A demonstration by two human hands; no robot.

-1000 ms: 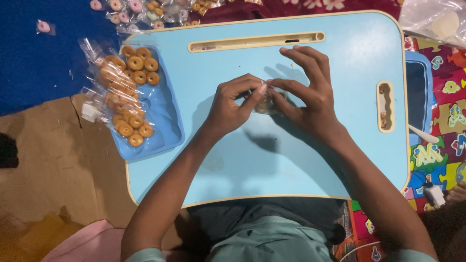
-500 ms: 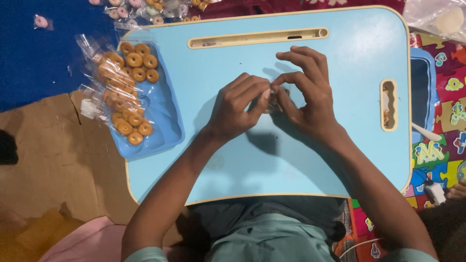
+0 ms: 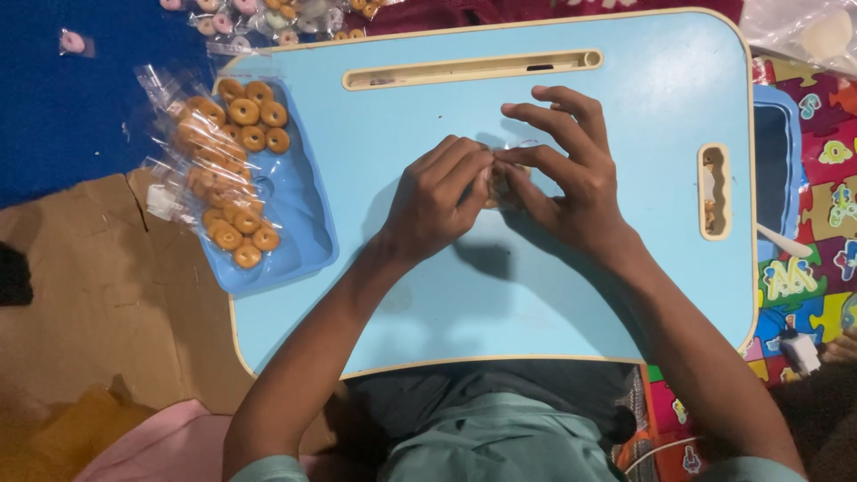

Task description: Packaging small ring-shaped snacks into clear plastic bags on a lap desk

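Observation:
My left hand (image 3: 436,196) and my right hand (image 3: 564,178) meet over the middle of a light blue lap table (image 3: 411,295). Between their fingertips they pinch a small clear plastic packet (image 3: 500,186) with brown ring-shaped pieces inside, mostly hidden by the fingers. My left fingers are curled tight against the packet. On my right hand the thumb and forefinger grip it while the other fingers spread above.
A blue tray (image 3: 295,223) at the table's left edge holds several orange ring-shaped snacks (image 3: 254,120) and clear packets of them (image 3: 201,161). Pink and orange rings (image 3: 286,16) lie beyond the table's far edge. A slot (image 3: 469,70) runs along the top, a cutout (image 3: 714,192) at right.
My left hand's fingers have curled in tighter on the packet, and both hands have shifted slightly toward each other. The tray and snacks have not moved.

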